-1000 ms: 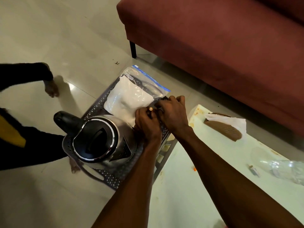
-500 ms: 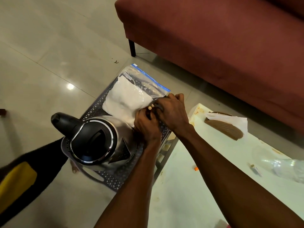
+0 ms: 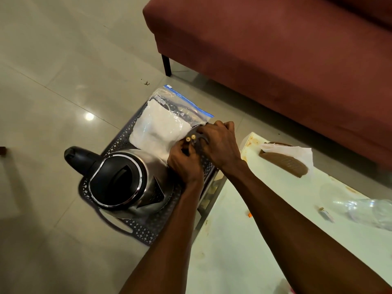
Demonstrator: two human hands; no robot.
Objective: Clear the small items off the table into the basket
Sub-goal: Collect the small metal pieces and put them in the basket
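Observation:
A dark perforated basket stands on the floor left of the white table. Inside it are a steel kettle with a black lid and a clear zip bag holding something white. Both my hands are over the basket's right rim. My left hand and my right hand together grip a dark plug with two brass pins that point up. The rest of the plug is hidden under my fingers.
On the table lie a brown tissue holder with white tissue, a crushed clear plastic bottle, a small lighter-like item and an orange scrap. A red sofa stands behind, with tiled floor at left.
A person in dark and yellow clothes at the left has gone out of view. My hands stay over the basket rim, and the plug's brass pins have turned up into sight.

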